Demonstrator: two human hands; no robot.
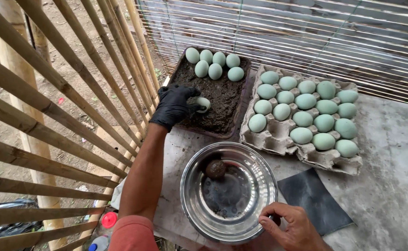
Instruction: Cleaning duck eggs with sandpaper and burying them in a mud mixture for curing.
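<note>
My left hand (pixel 174 106), in a black glove, grips a pale green egg (pixel 204 104) and presses it into the dark mud of a shallow tray (pixel 239 122). Several more pale green eggs (pixel 214 64) lie at the tray's far end. My bare right hand (pixel 293 227) rests on the near rim of a shiny steel bowl (pixel 255 162), fingers curled over the edge. Inside the bowl sits one mud-coated egg (pixel 215 169). A grey cardboard egg carton (pixel 278 142) to the right holds several pale green eggs (pixel 302 118).
A black sheet (pixel 313 197) lies on the grey concrete slab (pixel 390 186) beside the bowl. Bamboo slats (pixel 64 83) fence the left side, and a bamboo blind (pixel 306 32) hangs behind. Bottles with red and blue caps (pixel 104 230) stand low at the left.
</note>
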